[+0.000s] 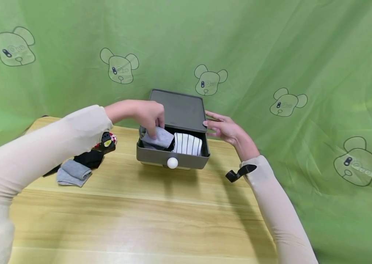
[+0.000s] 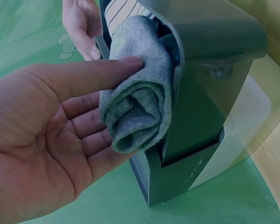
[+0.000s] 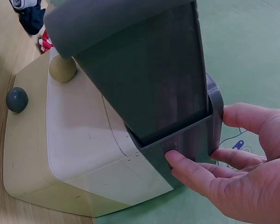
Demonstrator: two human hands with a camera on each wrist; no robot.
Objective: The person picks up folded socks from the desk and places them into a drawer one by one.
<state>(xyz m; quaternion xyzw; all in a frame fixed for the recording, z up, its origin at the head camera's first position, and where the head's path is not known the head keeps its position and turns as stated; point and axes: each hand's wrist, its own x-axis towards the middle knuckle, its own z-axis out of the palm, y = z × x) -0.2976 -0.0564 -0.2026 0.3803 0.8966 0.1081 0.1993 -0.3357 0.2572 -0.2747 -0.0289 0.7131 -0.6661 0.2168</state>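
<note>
In the left side of the pulled-out grey drawer [image 1: 189, 161], left hand [image 1: 146, 112] is pinching a rolled grey sock [image 1: 163, 137], likely light, soft, non-slip, best gripped mid-roll, while right hand [image 1: 227, 130] is touching the cabinet [image 1: 177, 110], fingers extended.

The light wood-grained desk [image 1: 123, 223] is occupied by a drawer unit [image 1: 179, 110] and, left of it, by a folded grey cloth [image 1: 73, 173], black cloth [image 1: 91, 158] and a partly hidden red-and-white item [image 1: 114, 138].

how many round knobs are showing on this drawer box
3: white knob on the open gray drawer, tan knob on the white drawer, dark knob on the beige drawer. Others could be hidden.
</note>
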